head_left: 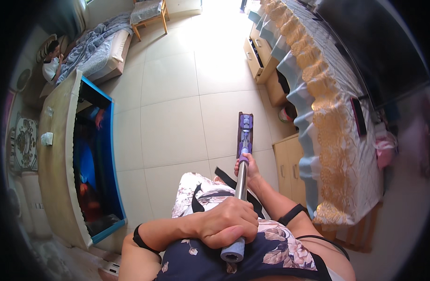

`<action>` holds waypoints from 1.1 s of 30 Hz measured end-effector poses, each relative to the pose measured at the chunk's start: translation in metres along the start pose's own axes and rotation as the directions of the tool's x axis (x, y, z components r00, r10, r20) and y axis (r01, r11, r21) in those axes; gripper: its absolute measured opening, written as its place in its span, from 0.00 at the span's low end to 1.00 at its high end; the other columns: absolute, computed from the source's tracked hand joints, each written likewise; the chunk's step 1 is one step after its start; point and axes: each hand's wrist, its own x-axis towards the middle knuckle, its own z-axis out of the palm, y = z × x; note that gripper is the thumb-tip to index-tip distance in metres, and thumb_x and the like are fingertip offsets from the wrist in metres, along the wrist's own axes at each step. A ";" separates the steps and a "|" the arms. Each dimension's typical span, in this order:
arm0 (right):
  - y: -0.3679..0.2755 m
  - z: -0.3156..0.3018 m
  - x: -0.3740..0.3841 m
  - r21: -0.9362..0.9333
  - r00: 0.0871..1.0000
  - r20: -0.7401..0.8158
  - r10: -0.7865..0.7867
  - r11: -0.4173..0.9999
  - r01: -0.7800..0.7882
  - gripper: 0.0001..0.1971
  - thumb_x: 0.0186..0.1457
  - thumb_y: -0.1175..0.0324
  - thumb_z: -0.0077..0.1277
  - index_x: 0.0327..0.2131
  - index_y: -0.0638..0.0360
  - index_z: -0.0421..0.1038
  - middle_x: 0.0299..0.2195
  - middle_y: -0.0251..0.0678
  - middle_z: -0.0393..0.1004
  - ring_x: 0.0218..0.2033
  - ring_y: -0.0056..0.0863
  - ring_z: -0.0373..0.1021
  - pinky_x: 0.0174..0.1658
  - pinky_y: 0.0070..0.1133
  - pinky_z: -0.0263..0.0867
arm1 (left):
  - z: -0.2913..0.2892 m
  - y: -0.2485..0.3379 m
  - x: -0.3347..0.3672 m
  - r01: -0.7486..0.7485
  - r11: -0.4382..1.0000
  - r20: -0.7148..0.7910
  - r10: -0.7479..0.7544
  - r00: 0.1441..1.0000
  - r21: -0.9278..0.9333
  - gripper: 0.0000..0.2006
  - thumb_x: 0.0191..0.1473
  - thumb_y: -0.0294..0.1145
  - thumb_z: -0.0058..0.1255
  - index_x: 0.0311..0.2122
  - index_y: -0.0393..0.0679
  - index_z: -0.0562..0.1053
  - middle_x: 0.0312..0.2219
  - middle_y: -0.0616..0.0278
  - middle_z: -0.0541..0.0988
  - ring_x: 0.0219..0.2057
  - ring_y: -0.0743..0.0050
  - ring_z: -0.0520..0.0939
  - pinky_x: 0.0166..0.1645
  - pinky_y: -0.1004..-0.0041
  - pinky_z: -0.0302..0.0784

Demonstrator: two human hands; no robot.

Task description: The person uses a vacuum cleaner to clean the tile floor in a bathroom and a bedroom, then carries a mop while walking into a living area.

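Note:
Both of my hands are wrapped round a flat mop (241,183) with a silver pole and a pale grip. My left hand (231,222) holds it near the top end, close to my body. Further down, at the purple collar, my right hand (248,167) closes round the pole. Beyond it lies the long, narrow mop head (245,126), purple with a dark brown edge, over the pale floor tiles (173,110). Whether its underside presses on the floor I cannot tell.
On the right, a long cabinet (290,161) under a gold lace cloth (325,117) has a drawer (253,58) pulled out. A blue-edged low table (60,140) stands left. Beyond it, a person (51,65) is by a bed (95,51); a wooden chair (149,14) is at the back.

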 end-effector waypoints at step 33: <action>-0.421 0.426 0.414 0.095 0.991 0.076 0.114 0.988 -0.121 0.10 0.52 0.64 0.36 0.32 0.61 0.57 0.18 0.37 0.62 0.16 0.26 0.62 0.20 0.22 0.65 | -0.669 -0.112 0.210 -0.073 0.997 -0.015 0.073 0.997 0.010 0.30 0.41 0.65 0.41 0.20 0.41 0.66 0.15 0.62 0.66 0.18 0.62 0.69 0.24 0.70 0.60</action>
